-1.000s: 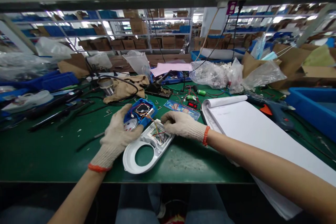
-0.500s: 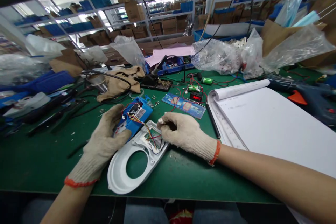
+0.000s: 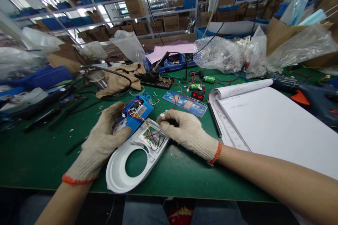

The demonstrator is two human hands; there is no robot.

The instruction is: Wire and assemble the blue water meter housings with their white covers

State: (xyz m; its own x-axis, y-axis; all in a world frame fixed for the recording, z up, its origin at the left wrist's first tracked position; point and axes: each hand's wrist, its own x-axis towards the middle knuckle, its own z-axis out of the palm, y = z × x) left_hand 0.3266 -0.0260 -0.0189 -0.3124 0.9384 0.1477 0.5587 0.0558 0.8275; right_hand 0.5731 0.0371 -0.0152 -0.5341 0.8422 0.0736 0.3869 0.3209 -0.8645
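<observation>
Glossy white plastic shell [image 3: 120, 170], blue plastic housing [image 3: 137, 114], knitted cloth gloves; worktop [image 3: 39, 154] mat matt green, perhaps rubber.

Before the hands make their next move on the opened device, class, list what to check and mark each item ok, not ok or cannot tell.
1. Left hand steadies the blue half: ok.
2. White shell lies flat on the mat: ok.
3. Right hand pinches a small white part: ok.
4. Wires joining the halves intact: cannot tell.
5. Shell fully on the mat: not ok, its ring end reaches the near edge.
6. Notepad apart from the hands: ok.
</observation>
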